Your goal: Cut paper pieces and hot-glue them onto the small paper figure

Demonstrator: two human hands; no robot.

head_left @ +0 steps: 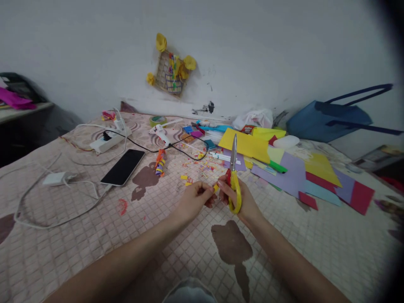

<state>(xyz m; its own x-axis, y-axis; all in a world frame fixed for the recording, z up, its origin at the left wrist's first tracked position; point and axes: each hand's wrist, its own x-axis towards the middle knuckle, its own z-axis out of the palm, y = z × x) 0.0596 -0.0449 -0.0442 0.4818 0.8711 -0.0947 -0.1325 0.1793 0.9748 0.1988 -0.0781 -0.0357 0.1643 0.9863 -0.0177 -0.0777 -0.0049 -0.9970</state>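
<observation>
My left hand (198,194) pinches a small piece of yellow paper (216,187) between thumb and fingers. Close beside it, my right hand (240,194) is closed around scissors with yellow and red handles (235,191). Their blades point away from me, up toward the wall, and look closed. The right fingertips also reach the yellow piece. Beyond my hands, tiny paper scraps (205,166) lie scattered on the patterned cover. A small striped paper figure (160,163) in orange, purple and yellow stands to the left of them.
A phone (123,167) on a cable and a power strip (110,141) lie left. A glue gun (162,134) and green tape roll (158,121) sit at the back. Coloured paper sheets (284,172) spread right, before a blue bag (328,120). A woven decoration (170,71) hangs on the wall.
</observation>
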